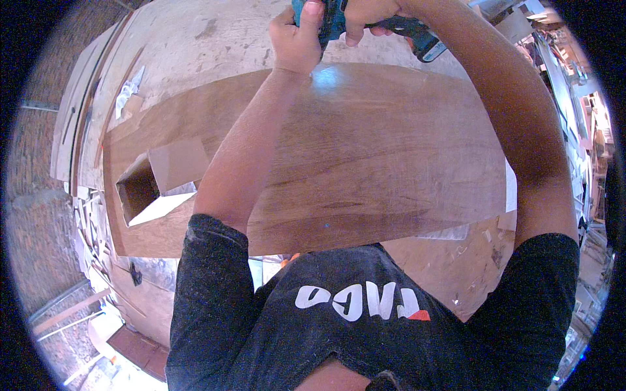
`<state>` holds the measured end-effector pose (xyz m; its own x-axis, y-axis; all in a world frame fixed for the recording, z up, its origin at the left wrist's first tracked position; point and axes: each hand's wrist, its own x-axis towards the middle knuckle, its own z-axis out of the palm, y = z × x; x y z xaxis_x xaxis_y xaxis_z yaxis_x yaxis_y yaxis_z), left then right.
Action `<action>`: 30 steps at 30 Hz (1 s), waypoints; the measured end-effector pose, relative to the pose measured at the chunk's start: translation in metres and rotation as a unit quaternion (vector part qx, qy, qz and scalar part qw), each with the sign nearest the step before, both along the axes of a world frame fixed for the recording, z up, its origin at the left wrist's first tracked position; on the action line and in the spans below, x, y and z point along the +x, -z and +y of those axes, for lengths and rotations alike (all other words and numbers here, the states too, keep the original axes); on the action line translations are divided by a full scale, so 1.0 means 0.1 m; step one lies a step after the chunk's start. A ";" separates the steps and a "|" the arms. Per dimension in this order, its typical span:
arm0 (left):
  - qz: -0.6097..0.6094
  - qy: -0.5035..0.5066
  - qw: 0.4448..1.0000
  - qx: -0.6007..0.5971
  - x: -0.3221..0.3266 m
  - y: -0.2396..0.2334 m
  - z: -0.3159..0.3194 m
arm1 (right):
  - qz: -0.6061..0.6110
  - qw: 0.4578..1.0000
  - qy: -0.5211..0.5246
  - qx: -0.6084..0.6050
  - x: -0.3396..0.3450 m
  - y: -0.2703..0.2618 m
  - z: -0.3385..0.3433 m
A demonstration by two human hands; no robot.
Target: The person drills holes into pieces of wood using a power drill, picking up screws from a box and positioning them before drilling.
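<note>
At the top edge of the view, both my hands are on a teal and black cordless drill [334, 24], partly cut off by the frame. My left hand [297, 41] grips the body from the left, thumb raised along it. Around the handle wraps my right hand [368, 17], fingers curled. The battery end [433, 51] sticks out to the right under my forearm. A brown wood-veneer plywood sheet [371, 146] lies below my arms. Bluish-white light falls on the sheet's far edge, near the drill. The drill's tip is hidden.
An open cardboard box [178, 159] rests on the sheet's left end. Beyond lies a pale, stained board surface [210, 41], with crumpled plastic [129, 93] at its left. Wood scraps [93, 234] pile up by a brick wall [34, 146]. Stacked clutter [562, 73] lines the right.
</note>
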<state>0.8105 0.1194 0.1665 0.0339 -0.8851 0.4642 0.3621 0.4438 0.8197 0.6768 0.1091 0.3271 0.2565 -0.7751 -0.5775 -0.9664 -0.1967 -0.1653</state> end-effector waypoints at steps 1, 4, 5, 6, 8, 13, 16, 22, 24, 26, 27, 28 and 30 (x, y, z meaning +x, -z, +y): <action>-0.007 -0.004 1.000 -0.012 0.02 0.04 -0.04 | 0.002 1.000 -0.002 0.001 0.01 0.02 -0.02; -0.020 -0.011 0.999 -0.030 0.02 0.11 -0.09 | 0.002 1.000 0.011 0.004 0.00 0.07 -0.03; -0.018 -0.010 0.999 -0.025 0.00 0.12 -0.09 | 0.001 1.000 0.019 0.005 0.00 0.07 -0.03; -0.017 -0.009 1.000 -0.020 0.00 0.12 -0.09 | -0.006 1.000 0.009 0.001 -0.01 0.08 -0.02; -0.031 -0.029 0.999 -0.019 0.02 0.14 -0.09 | -0.022 1.000 -0.012 -0.007 0.00 0.07 0.00; -0.037 -0.022 0.999 -0.025 0.00 0.11 -0.07 | -0.004 1.000 -0.003 0.004 -0.02 0.10 -0.03; -0.044 -0.022 0.999 -0.017 -0.01 0.11 -0.04 | -0.022 1.000 -0.011 0.008 -0.06 0.18 -0.09; -0.034 -0.032 0.998 -0.032 -0.01 0.02 0.08 | 0.023 0.998 -0.061 0.004 0.01 0.18 -0.10; -0.043 -0.048 0.997 -0.051 0.01 0.10 0.05 | 0.027 0.997 -0.079 -0.003 0.02 0.15 -0.08; -0.063 -0.060 0.995 -0.054 0.04 0.18 0.01 | 0.025 0.995 -0.092 -0.011 0.01 0.13 -0.07; -0.072 -0.064 0.994 -0.055 0.05 0.24 -0.03 | 0.040 0.995 -0.093 -0.018 0.01 0.12 -0.05; -0.069 -0.060 0.994 -0.052 0.10 0.35 -0.13 | 0.054 0.993 -0.098 -0.028 0.05 0.09 -0.02; -0.059 -0.049 0.996 -0.046 0.15 0.50 -0.31 | 0.061 0.993 -0.096 -0.027 0.08 0.07 0.00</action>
<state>0.8259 0.0882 0.1169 0.0580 -0.8343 0.5482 0.2180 0.5465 0.8086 0.6846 0.1095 0.3198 0.3329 -0.7489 -0.5730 -0.9226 -0.3844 -0.0336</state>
